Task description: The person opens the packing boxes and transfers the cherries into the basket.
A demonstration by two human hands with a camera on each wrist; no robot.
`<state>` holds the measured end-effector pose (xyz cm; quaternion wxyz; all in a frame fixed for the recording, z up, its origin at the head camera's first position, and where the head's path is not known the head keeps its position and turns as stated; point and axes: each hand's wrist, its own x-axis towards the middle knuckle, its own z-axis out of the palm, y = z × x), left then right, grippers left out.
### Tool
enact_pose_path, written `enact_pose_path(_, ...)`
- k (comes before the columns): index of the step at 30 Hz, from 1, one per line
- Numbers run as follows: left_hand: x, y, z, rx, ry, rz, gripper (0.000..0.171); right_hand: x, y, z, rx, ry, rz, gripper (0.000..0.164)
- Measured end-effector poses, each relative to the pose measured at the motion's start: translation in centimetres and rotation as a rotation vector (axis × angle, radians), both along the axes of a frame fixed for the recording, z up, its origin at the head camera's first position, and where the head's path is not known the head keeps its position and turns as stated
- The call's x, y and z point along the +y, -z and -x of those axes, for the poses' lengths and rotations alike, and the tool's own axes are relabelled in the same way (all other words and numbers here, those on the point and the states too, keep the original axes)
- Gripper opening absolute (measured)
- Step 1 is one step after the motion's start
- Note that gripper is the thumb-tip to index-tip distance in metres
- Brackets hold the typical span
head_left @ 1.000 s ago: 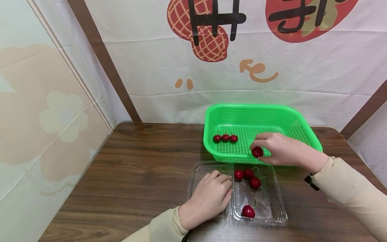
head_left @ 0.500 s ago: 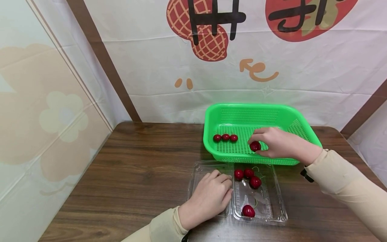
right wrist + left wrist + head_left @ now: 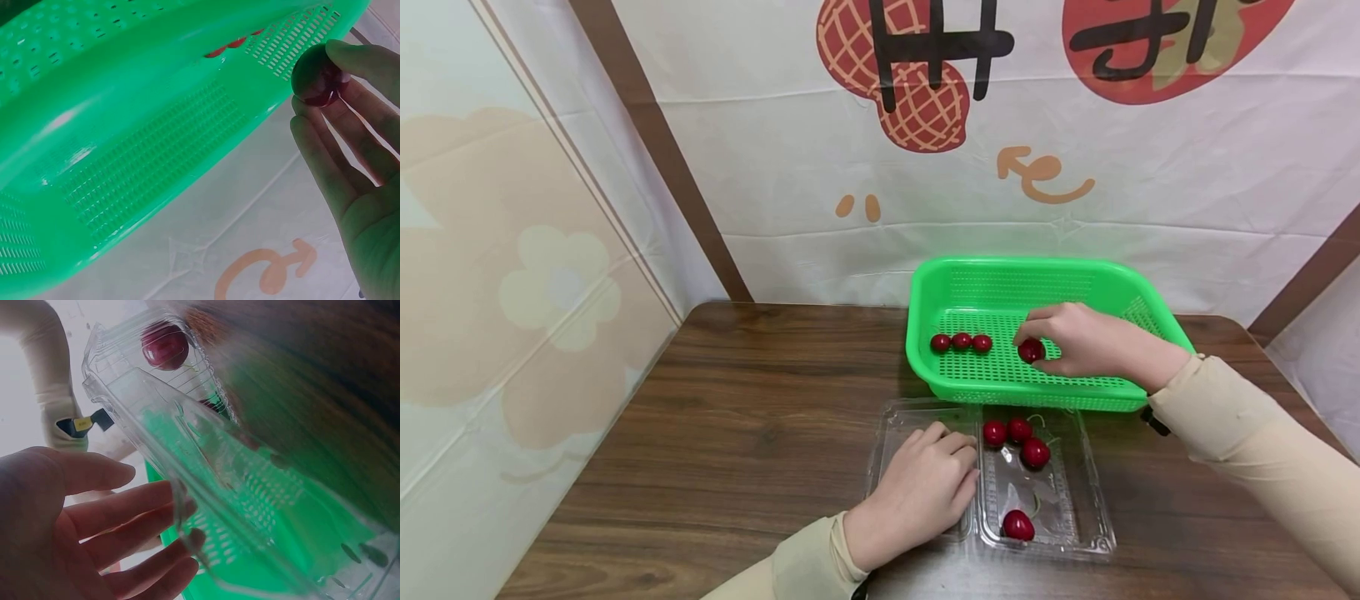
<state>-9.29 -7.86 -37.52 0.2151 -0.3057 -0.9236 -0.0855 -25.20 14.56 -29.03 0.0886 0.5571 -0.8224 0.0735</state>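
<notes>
A dark red cherry [image 3: 1031,351] is pinched between the thumb and fingers of my right hand [image 3: 1086,340], over the inside of the green basket [image 3: 925,371]. In the right wrist view that cherry [image 3: 320,76] shows at the fingertips. Three cherries [image 3: 962,342] sit in a row on the basket floor, at its left. My left hand [image 3: 921,492] rests on the lid half of a clear plastic box [image 3: 1093,500]; in the left wrist view its fingers are loosely bent, their tips at the clear edge [image 3: 181,519]. Several cherries [image 3: 1035,453], some with green stems, lie in the box's right half.
The wooden table [image 3: 737,433] extends to the left of the box. Behind the basket hangs a printed white cloth [image 3: 790,167], and another pale printed sheet [image 3: 512,333] stands along the left side. The box's far edge lies close to the basket's front.
My right hand has moved away from me and lower into the basket, carrying the cherry from above the front rim. The left hand and the box have stayed in place.
</notes>
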Motion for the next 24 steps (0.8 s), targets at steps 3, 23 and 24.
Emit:
enact_pose_path(3, 0.0, 0.0, 0.0, 0.002, 0.0, 0.001, 0.015, 0.0, 0.0, 0.2, -0.01, 0.007, -0.004, 0.024)
enact_pose_path(23, 0.0, 0.1, 0.0, 0.006, -0.004, -0.003, 0.015, -0.8, -0.3, 2.2, -0.059, 0.036, -0.051, 0.02)
enact_pose_path(24, 0.0, 0.1, 0.0, 0.006, -0.004, -0.003, 0.015, -0.9, -0.3, 2.3, -0.061, 0.037, -0.052, 0.02)
